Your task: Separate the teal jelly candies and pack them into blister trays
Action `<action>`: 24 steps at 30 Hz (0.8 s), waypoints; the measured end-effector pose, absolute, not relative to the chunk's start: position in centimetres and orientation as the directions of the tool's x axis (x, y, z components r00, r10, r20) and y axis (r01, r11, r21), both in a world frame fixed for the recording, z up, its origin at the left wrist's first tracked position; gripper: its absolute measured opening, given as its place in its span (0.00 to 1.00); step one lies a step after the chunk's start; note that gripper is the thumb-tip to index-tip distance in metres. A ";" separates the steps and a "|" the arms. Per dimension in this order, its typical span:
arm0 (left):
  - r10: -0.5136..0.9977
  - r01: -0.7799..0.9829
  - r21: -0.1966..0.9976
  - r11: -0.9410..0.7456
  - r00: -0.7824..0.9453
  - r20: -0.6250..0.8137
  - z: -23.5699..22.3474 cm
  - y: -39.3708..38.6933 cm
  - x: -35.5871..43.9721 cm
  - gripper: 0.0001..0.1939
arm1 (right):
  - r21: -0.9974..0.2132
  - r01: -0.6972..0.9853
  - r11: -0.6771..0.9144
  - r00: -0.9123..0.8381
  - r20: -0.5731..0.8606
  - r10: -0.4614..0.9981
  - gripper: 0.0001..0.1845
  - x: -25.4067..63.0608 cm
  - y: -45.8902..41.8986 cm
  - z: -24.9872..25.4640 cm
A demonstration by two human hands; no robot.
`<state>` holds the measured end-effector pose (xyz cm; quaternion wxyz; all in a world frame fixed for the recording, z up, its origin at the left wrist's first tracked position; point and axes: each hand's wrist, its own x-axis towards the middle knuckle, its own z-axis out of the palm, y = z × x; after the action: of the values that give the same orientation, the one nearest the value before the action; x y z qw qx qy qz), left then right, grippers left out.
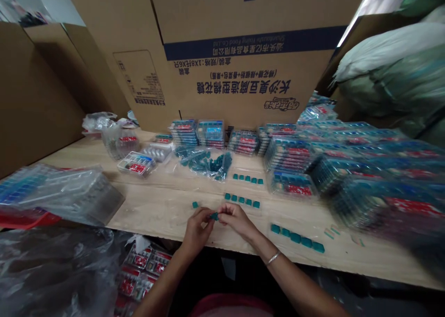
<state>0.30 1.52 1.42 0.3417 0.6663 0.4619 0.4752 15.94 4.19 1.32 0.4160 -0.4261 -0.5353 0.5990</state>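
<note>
Close to the table's front edge, my left hand [199, 227] pinches a small dark teal piece [214, 216] between thumb and fingers. My right hand [235, 218] meets it there, its fingertips closed on the other side of the same piece. One loose teal cube [195, 205] lies just beyond my left hand. Past my right hand runs a short row of teal cubes [241, 200], with a second row [248, 179] farther back. A third row of larger-looking teal cubes [297, 237] sits to the right of my right wrist.
A clear bag of teal pieces [208, 163] lies mid-table. Stacked filled clear packs [389, 168] crowd the right side; more packs [210, 134] stand along the back before a big cardboard box [243, 76]. Clear plastic trays [79, 194] lie at left. Thin strips [332, 232] rest near the right edge.
</note>
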 end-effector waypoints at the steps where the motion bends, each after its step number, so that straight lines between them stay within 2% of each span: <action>1: 0.956 0.225 0.929 -0.293 0.099 0.277 1.4 1.5 0.4 0.08 | -0.994 -0.064 -0.088 -0.306 -0.064 0.950 0.07 15.9 4.0 1.3; 5: 0.999 -0.097 0.995 -0.002 0.040 0.005 1.3 1.5 0.3 0.10 | -0.996 -0.091 0.002 -0.368 0.035 0.929 0.12 15.9 3.2 1.7; 8: 0.977 -0.297 0.931 0.214 0.056 -0.207 1.3 1.1 0.1 0.13 | -0.995 -0.104 0.007 -0.436 0.052 0.899 0.12 16.0 2.9 1.8; 11: 0.933 -0.424 0.833 0.356 0.117 -0.340 1.5 0.7 0.1 0.15 | -0.993 -0.114 -0.016 -0.480 0.041 0.876 0.12 16.3 2.8 1.7; 14: 0.941 -0.398 0.853 0.339 0.131 -0.313 1.6 0.4 0.4 0.15 | -0.998 -0.064 -0.007 -0.442 0.022 0.897 0.11 16.4 2.8 1.3; 17: 0.991 -0.209 0.969 0.133 0.027 -0.130 1.6 0.0 0.7 0.16 | -1.000 0.002 0.008 -0.369 0.006 0.929 0.08 16.4 2.6 1.1; 19: 1.000 -0.074 0.997 0.018 -0.005 -0.018 1.6 -0.2 0.9 0.13 | -1.000 0.026 0.007 -0.343 -0.003 0.939 0.08 16.3 2.4 0.9; 20: 1.000 -0.052 0.999 0.006 0.005 -0.006 1.6 -0.3 1.0 0.12 | -1.000 0.026 0.000 -0.345 -0.009 0.939 0.08 16.3 2.3 0.9; 24: 0.978 -0.223 0.953 0.205 0.089 -0.190 1.9 -0.4 0.7 0.10 | -0.997 -0.030 -0.067 -0.434 -0.047 0.900 0.11 16.2 2.0 0.8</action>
<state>0.67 -0.40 1.91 0.6186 0.4021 0.4691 0.4854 16.22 2.05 0.85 0.3725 -0.3797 -0.5726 0.6238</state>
